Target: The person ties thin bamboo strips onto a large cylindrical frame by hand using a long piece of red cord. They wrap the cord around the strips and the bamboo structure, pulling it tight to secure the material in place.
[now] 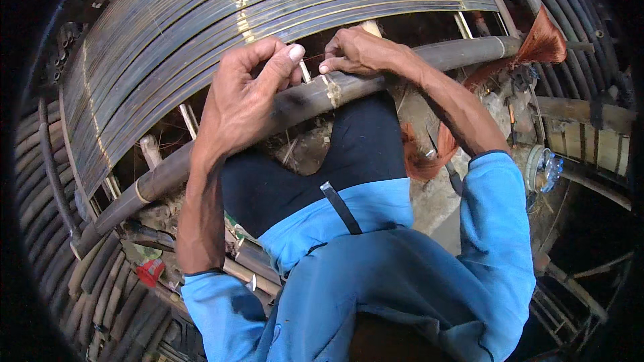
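A long dark bamboo pole [295, 104] crosses in front of me above my lap, with pale bindings around it. My left hand [248, 87] is over the pole, thumb pressed against curled fingers. Just to its right, my right hand [359, 52] is closed in a pinch at the pole's far side. Between them a pale binding [333, 90] wraps the pole, and a pale stick [305, 71] stands behind it. A thin reddish strand seems to run near the fingertips; what each hand grips is too fine to make out. Beyond lies a panel of dark slats [194, 27] stitched with pale cord.
Reddish-brown fibre [540, 40] drapes over the pole's right end, with more of the fibre [426, 161] beside my right leg. A clear plastic container with blue on it [542, 169] stands at right. Curved bamboo slats [43, 181] line the left side, near a red object [150, 272].
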A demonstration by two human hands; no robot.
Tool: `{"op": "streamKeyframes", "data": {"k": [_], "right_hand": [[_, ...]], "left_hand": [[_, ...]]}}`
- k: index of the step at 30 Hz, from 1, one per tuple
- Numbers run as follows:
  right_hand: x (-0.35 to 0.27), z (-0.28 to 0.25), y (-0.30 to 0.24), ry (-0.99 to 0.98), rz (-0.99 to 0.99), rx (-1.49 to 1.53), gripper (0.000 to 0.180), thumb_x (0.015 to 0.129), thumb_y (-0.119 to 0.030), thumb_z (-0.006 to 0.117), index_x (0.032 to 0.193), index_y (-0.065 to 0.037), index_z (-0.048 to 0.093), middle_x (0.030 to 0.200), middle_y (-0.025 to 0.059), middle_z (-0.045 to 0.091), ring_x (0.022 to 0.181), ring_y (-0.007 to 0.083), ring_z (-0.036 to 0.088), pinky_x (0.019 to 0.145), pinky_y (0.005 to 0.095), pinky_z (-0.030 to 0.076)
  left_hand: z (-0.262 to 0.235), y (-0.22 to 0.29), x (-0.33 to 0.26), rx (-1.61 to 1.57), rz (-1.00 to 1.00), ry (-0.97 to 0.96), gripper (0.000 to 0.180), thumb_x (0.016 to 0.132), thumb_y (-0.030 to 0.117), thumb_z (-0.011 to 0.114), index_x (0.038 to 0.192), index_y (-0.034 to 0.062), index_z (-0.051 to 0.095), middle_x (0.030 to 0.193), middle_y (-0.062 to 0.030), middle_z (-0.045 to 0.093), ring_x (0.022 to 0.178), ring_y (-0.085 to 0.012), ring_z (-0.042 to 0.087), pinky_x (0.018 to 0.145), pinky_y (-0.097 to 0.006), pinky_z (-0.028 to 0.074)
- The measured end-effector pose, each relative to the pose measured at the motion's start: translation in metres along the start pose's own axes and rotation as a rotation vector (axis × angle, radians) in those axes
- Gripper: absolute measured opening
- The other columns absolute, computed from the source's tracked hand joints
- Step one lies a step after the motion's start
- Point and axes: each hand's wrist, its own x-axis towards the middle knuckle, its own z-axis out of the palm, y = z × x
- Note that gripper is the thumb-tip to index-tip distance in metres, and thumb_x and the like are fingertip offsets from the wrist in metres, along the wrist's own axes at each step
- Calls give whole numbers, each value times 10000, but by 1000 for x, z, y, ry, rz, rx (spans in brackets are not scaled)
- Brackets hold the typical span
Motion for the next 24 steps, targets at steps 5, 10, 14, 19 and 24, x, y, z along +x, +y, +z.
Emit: {"op": "streamKeyframes", "data": {"k": [5,10,14,19,24], "right_hand": [[8,10,8,-38,-40,-74,451,955,-448,595,916,-1,650,736,182,629,724,354,613,680,454,468],[27,12,19,-201,48,41,456,925,-449,633,899,6,648,768,206,642,733,366,613,680,459,471],[51,26,28,-237,6,42,473,908,-464,649,883,8,643,760,207,646,722,352,615,668,460,465],[58,34,48,-352,-47,140,525,902,-536,630,962,-17,675,844,178,690,780,326,634,709,452,477],[49,12,19,-355,141,111,504,936,-504,617,1050,-21,701,897,157,696,852,297,641,791,415,499]], "left_hand": [[-5,-25,10,-92,-70,1,354,988,276,602,748,16,621,671,18,556,645,-51,463,591,-241,378],[-9,-37,17,-98,-87,-7,363,997,296,594,770,15,624,699,10,575,656,-67,498,607,-241,415],[-8,-51,24,-123,-103,8,360,1001,297,588,782,13,625,716,4,588,672,-72,516,627,-241,440],[-6,-65,24,-176,-60,12,346,1005,289,584,802,11,623,731,-2,599,677,-76,536,640,-242,453],[-15,-77,20,-204,-182,37,352,1005,291,585,792,12,622,729,-5,600,674,-74,539,641,-244,456]]}}
